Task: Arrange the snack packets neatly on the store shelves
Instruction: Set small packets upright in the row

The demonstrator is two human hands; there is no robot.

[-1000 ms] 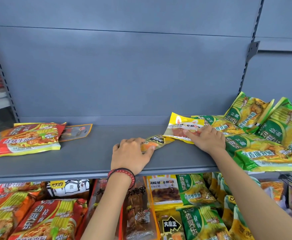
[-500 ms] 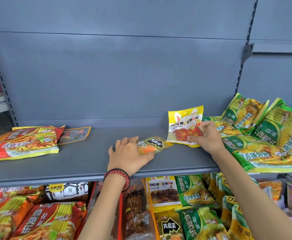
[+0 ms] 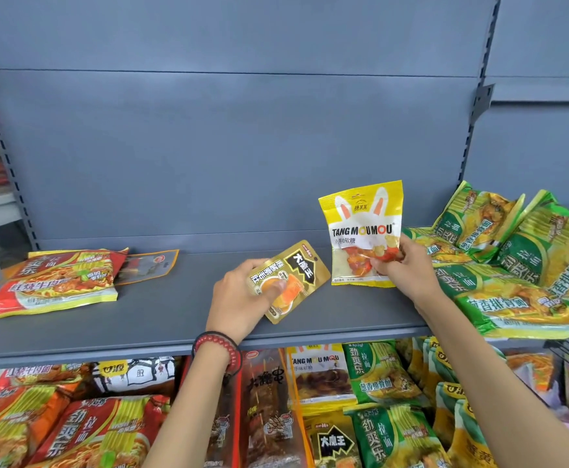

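Sorting strays at the moment, I reckon, with both hands loaded. My left grip point(image 3: 242, 295) is clamped on the gold packet point(image 3: 296, 278), thumb pressed across its front. It's tilted and lifted off the grey shelf point(image 3: 161, 315), roughly dead centre of my view. My right grip point(image 3: 401, 268) pinches the lower part of the yellow bunny-ear packet point(image 3: 361, 228) and holds it upright at about 2 o'clock from the gold one. Can't tell if its bottom edge touches the shelf.

Red noodle packs point(image 3: 56, 285) are stacked out at 9 o'clock and the green noodle packs point(image 3: 513, 282) are heaped at 3 o'clock. So my guess is these two go on the stretch between, each in its own spot, front facing out and squared to the shelf edge.

- Gold one: flat, glossy foil pouch, looks fairly stiff, should lie flat without fuss.
- Yellow one: soft film with a clear window, lumpy red and orange sweets sagging to the bottom, so probably bottom-heavy and floppy up top. It may need leaning on the back panel.
- Noodle packs: puffy, crinkly pillows that look slippery, so I'd avoid bumping the green heap.
- Shelf: matte painted metal.
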